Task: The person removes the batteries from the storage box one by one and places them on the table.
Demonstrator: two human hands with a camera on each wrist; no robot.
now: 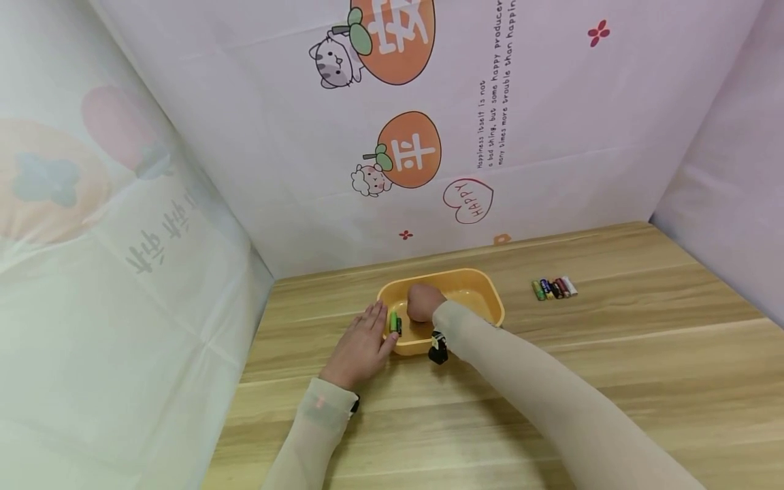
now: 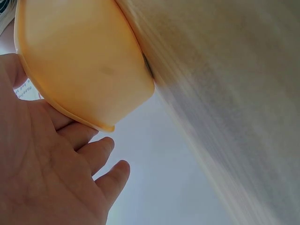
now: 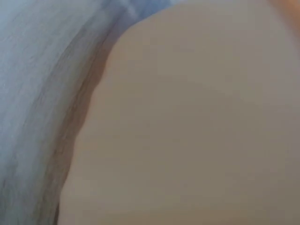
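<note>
An orange-yellow plastic basin [image 1: 471,279] sits on the wooden table in the head view. My left hand [image 1: 361,347] rests along its left rim, fingers fairly straight. The left wrist view shows the basin's outer wall [image 2: 89,56] beside the palm and loosely bent fingers of my left hand [image 2: 51,164]. Inside the basin, against its left end, lie a green battery [image 1: 394,321] and a dark battery [image 1: 399,327] side by side. My right hand [image 1: 424,303] reaches into the basin with curled fingers; whatever they may hold is hidden.
Several batteries [image 1: 554,288] of mixed colours lie in a row on the wooden table [image 1: 637,354], right of the basin. Printed cloth walls [image 1: 294,170] enclose the table's back and sides. A blurred beige surface [image 3: 183,122] fills most of the right wrist view.
</note>
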